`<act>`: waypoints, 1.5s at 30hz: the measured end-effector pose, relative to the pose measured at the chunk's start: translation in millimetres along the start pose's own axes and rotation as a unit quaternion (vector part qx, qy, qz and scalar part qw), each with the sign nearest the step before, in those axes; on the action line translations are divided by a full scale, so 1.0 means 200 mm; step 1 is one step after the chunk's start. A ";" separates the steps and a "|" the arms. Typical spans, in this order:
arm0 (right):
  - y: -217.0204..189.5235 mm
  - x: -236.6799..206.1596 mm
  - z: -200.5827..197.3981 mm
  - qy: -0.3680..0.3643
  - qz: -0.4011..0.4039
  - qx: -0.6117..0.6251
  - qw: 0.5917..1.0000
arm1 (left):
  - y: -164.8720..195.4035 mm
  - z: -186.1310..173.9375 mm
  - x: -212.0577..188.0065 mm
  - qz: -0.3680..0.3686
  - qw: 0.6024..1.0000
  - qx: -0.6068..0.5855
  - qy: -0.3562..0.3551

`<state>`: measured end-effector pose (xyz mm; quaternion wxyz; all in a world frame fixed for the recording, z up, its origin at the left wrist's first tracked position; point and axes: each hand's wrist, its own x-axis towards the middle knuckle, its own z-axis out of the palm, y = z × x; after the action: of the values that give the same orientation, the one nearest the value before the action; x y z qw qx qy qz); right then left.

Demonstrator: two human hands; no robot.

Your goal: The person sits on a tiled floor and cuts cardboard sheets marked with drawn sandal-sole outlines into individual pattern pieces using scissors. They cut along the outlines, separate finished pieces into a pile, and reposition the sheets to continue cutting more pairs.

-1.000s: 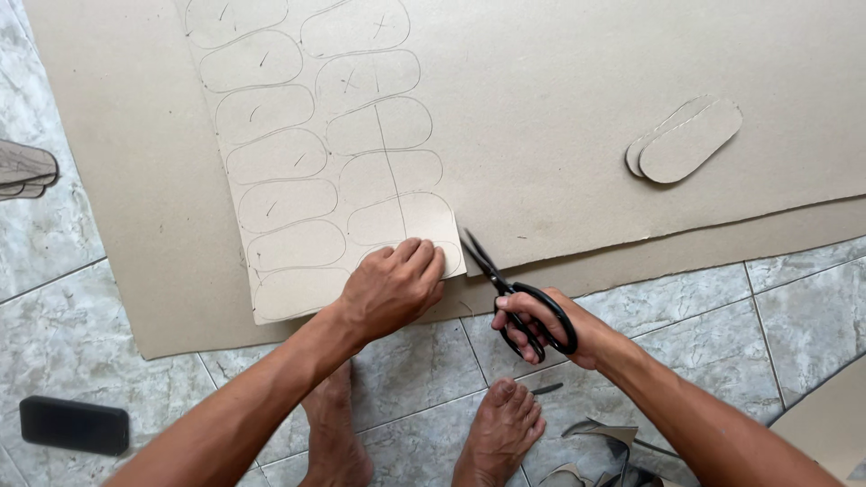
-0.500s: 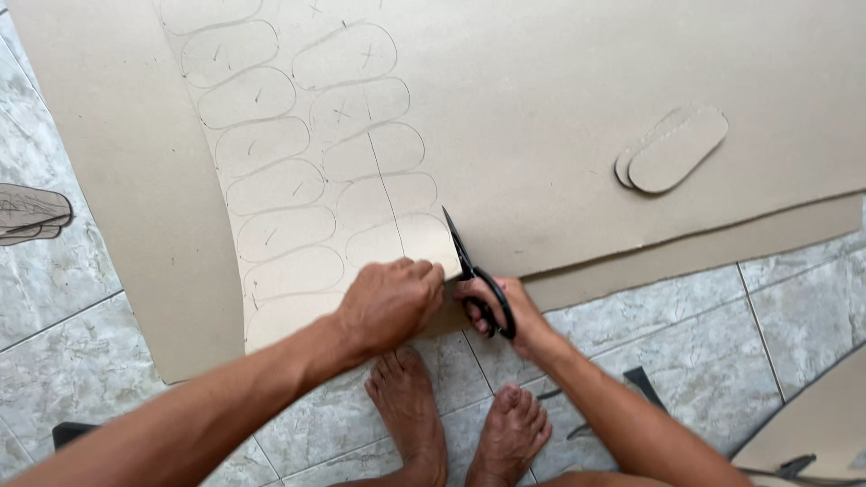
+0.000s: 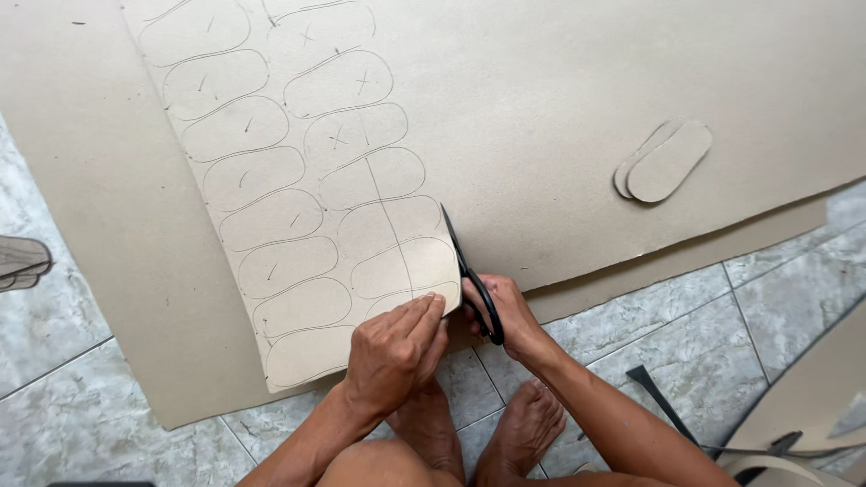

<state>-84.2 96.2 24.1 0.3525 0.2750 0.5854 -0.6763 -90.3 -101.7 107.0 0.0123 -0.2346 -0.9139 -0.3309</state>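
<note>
Two bare hands work at the near edge of a tan cardboard sheet (image 3: 559, 108) spread over a grey tiled floor (image 3: 794, 307). The left hand (image 3: 394, 352) lies flat, fingers pressed together, pinning down the marked strip of cardboard (image 3: 307, 207) that is covered in rows of pencilled rounded-oblong outlines. Just beside it, the right hand (image 3: 501, 311) is closed through the loops of black-handled scissors (image 3: 471, 275), whose blades point away from the person and run along the right edge of the marked strip; the blades look nearly together, their tip lying on the sheet. Well apart, towards the right of the sheet, rest a couple of cut-out oblong pieces (image 3: 665, 162), overlapping each other. The person's bare feet (image 3: 492, 433) stand on the tiles below the hands.
</note>
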 end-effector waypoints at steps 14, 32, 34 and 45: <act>-0.05 -0.02 -0.06 -0.021 -0.054 -0.176 0.983 | 0.01 -0.04 0.01 0.009 0.994 0.108 -0.004; 0.13 0.28 -0.06 -0.013 -0.060 0.013 0.998 | 0.01 -0.12 0.19 -0.080 0.976 0.097 -0.180; 0.09 0.30 -0.06 -0.006 -0.064 0.005 0.998 | 0.03 -0.13 0.21 -0.075 0.978 0.104 -0.163; -0.17 0.42 0.03 -0.025 -0.113 0.055 0.992 | 0.10 -0.25 0.25 -0.078 0.987 0.083 -0.110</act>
<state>-162.0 79.1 -19.7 0.2726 0.2091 0.5656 -0.7497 -132.1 -97.8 165.9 -0.0949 -0.1961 -0.9495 -0.2258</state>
